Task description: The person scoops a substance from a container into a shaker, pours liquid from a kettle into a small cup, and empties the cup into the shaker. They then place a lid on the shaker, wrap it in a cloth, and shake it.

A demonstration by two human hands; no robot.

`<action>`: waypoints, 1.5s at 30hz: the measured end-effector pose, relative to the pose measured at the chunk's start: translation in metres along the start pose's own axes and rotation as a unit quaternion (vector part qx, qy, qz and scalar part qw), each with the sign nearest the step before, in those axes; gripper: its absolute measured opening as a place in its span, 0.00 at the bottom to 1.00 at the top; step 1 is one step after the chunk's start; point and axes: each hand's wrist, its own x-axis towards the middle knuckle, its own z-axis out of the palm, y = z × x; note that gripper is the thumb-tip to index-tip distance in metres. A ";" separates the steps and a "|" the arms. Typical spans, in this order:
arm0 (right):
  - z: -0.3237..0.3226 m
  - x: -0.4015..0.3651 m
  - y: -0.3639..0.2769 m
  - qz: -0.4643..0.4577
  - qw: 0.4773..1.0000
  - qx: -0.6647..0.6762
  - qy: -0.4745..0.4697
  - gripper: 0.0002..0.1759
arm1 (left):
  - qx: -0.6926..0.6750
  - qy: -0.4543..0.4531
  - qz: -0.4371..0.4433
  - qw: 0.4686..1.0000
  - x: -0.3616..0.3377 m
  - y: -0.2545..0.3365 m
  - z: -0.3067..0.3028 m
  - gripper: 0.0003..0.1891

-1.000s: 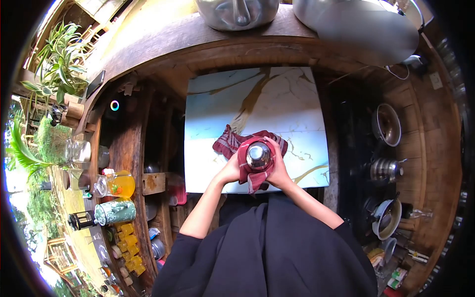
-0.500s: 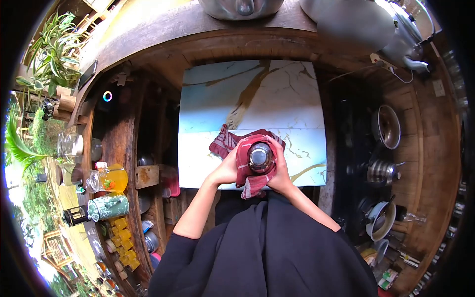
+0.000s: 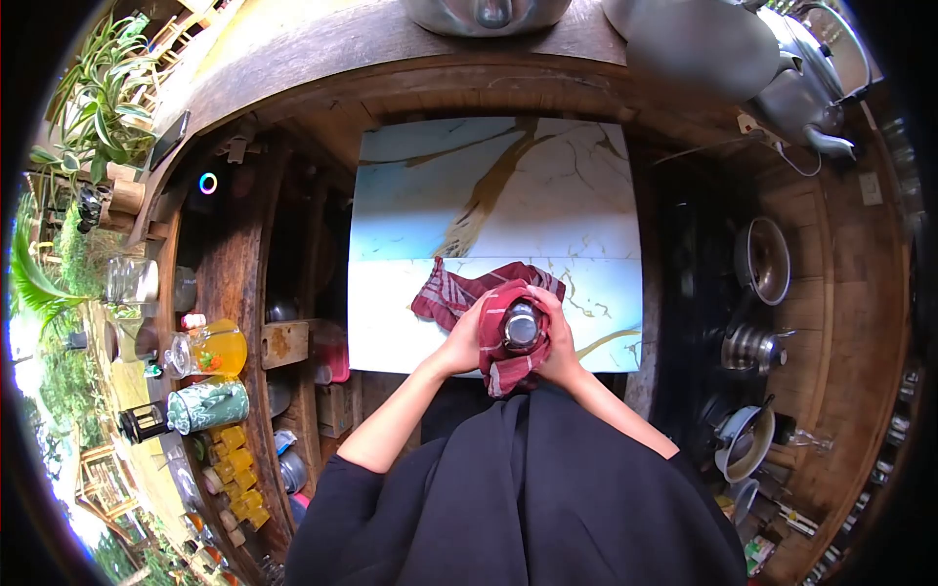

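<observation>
A dark, shiny, rounded vessel with a pale silvery round end (image 3: pixel 523 327) sits between my hands; its exact kind is hard to tell. A dark red cloth with white stripes (image 3: pixel 449 295) wraps around it, with one end spread out to the left and a fold hanging below. My left hand (image 3: pixel 467 342) is closed on the cloth from the left side. From the right, my right hand (image 3: pixel 559 344) curls around the cloth and the vessel. Both are held over the near part of a white marble-patterned tabletop (image 3: pixel 576 210).
On the left stand a jar of orange drink (image 3: pixel 220 349), a green-white enamel mug (image 3: pixel 208 406) and several yellow glasses (image 3: pixel 237 469). Pans (image 3: pixel 765 261) and a steel pot (image 3: pixel 752 348) are on the right. A kettle (image 3: pixel 796 103) stands on the far wooden ledge (image 3: pixel 322 54).
The vessel and the cloth around it have turned and tilted slightly, its round end shifting a little right and down. Both hands moved slightly with it and keep their hold.
</observation>
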 end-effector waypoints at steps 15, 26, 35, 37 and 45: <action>0.013 -0.016 0.020 0.090 0.995 0.050 0.015 0.46 | 0.021 0.002 -0.023 1.000 0.001 -0.022 0.000 0.41; 0.016 -0.019 0.030 0.083 0.994 0.065 0.004 0.46 | 0.001 0.049 0.011 0.999 -0.008 -0.050 0.015 0.41; 0.020 -0.047 0.071 0.192 0.979 0.020 -0.062 0.41 | 0.139 0.125 0.047 0.981 -0.013 -0.084 0.028 0.32; 0.014 -0.052 0.074 0.182 0.982 -0.003 -0.059 0.39 | 0.171 0.103 0.047 0.979 -0.016 -0.077 0.027 0.33; -0.063 -0.012 -0.032 0.148 0.972 -0.026 -0.181 0.57 | 0.068 0.081 0.014 0.994 -0.032 -0.019 0.011 0.44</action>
